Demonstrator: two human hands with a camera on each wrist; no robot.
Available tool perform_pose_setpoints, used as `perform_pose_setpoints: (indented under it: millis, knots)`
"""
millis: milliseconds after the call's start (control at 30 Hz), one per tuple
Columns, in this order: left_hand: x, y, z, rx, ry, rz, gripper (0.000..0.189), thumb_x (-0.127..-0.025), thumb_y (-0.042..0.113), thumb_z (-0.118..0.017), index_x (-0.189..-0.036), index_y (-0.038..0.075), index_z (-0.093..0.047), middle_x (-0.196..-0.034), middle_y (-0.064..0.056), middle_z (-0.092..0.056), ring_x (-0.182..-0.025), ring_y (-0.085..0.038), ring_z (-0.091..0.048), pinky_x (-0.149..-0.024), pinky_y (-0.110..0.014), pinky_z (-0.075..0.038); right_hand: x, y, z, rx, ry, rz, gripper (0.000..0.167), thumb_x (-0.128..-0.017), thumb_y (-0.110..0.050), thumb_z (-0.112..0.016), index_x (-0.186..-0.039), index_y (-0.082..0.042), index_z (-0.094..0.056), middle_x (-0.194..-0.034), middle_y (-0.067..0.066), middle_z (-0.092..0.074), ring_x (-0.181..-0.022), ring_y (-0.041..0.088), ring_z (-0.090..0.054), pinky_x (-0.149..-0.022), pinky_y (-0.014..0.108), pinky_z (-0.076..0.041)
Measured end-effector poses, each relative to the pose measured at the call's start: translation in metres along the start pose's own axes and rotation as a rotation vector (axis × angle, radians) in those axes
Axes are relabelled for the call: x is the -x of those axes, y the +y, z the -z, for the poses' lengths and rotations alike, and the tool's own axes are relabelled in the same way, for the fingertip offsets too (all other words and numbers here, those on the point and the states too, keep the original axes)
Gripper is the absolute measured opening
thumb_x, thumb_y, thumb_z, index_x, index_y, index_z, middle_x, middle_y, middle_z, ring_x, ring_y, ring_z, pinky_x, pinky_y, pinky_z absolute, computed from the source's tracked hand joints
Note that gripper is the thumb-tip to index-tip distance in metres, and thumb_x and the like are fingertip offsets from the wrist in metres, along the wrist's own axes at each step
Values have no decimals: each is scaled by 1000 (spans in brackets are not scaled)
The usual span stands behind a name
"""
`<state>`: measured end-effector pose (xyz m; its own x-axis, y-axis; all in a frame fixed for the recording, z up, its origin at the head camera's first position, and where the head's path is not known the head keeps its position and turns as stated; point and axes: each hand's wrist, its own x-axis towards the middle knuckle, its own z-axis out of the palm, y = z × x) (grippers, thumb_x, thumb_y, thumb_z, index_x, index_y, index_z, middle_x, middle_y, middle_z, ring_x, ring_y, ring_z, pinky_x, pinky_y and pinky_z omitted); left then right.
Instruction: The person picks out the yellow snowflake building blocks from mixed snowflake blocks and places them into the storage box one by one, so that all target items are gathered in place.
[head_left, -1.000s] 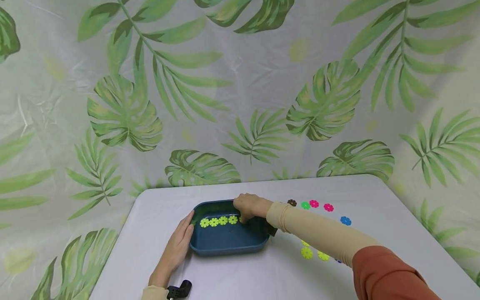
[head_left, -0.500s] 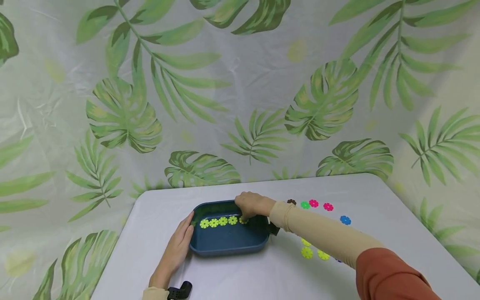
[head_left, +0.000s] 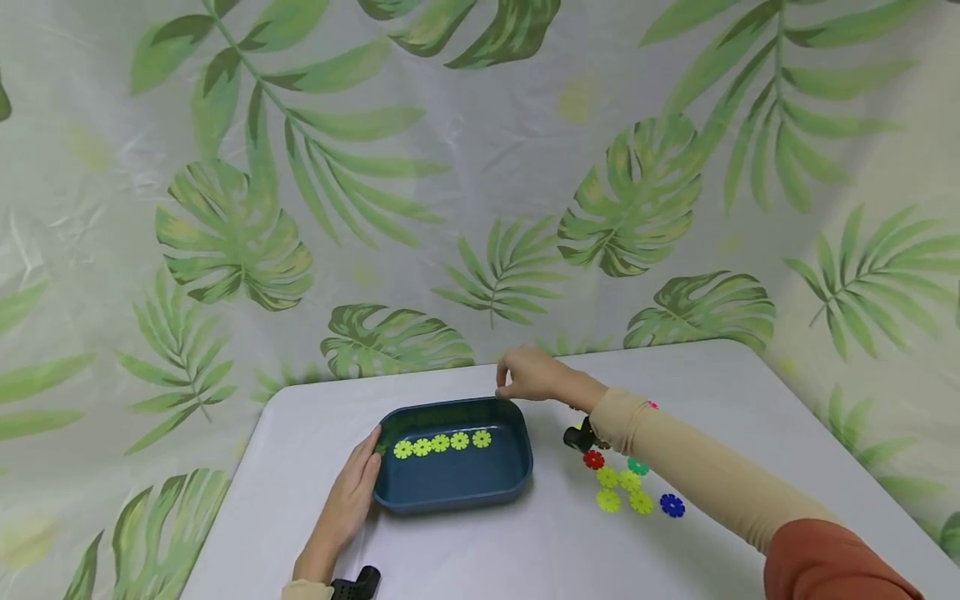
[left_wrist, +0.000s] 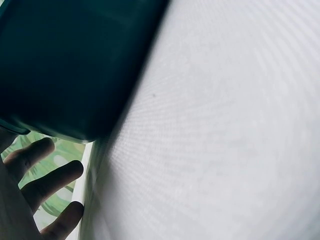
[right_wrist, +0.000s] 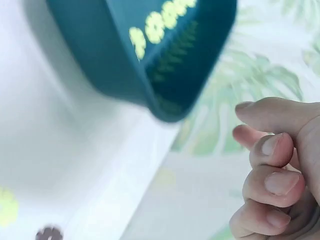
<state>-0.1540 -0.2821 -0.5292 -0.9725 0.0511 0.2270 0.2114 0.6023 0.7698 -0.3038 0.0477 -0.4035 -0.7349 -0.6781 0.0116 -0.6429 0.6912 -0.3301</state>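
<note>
A dark blue plastic tray [head_left: 452, 503] stands on the white table. In it, several yellow flower-shaped discs [head_left: 440, 443] form a row near the back wall, the rightmost a little apart. My left hand [head_left: 348, 496] lies along the tray's left end; in the left wrist view its fingers [left_wrist: 52, 185] are spread beside the dark wall. Above the tray's back right corner is my right hand [head_left: 536, 375]. The right wrist view shows that hand's fingers [right_wrist: 272, 185] loosely curled and its thumb apart from them, with nothing held.
Right of the tray lie loose flower discs: several yellow ones [head_left: 608, 500], a red one [head_left: 593, 460], a green one [head_left: 637, 467] and a dark blue one [head_left: 672, 505]. The right forearm [head_left: 697, 462] covers others. Behind the table hangs a leaf-patterned curtain [head_left: 487, 167].
My right hand has let go of the rightmost yellow disc in the row and risen out of the tray, up and to the right. The left hand stays at the tray's end.
</note>
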Motion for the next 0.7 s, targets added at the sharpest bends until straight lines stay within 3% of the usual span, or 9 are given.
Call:
perform_pose_setpoints:
  millis: [167, 300, 700]
  knots:
    - [1, 0, 0, 4, -4, 6, 51, -112, 27, -36, -161, 14, -29, -161, -14, -34, -148, -36, -29, -119, -59, -22, 29, 27, 14, -113, 82, -71, 11, -95, -23, -73, -94, -13, -77, -74, -4, -62, -57, 12, -53, -53, 28, -46]
    - [1, -1, 0, -2, -12, 21, 51, -113, 28, -35, -161, 15, -29, -161, -14, -33, -148, -37, -28, -118, -60, -22, 53, 51, 14, -149, 146, -113, 9, -94, -21, -74, -94, -12, -77, -68, -4, -60, -55, 13, -53, -56, 30, -48]
    - [1, 1, -2, -11, -17, 23, 51, -113, 28, -33, -161, 14, -28, -161, -15, -33, -148, -37, -28, -118, -61, -21, 106, 105, -17, -187, 248, -192, 7, -91, -18, -77, -91, -11, -77, -68, -7, -61, -57, 12, -53, -56, 30, -46]
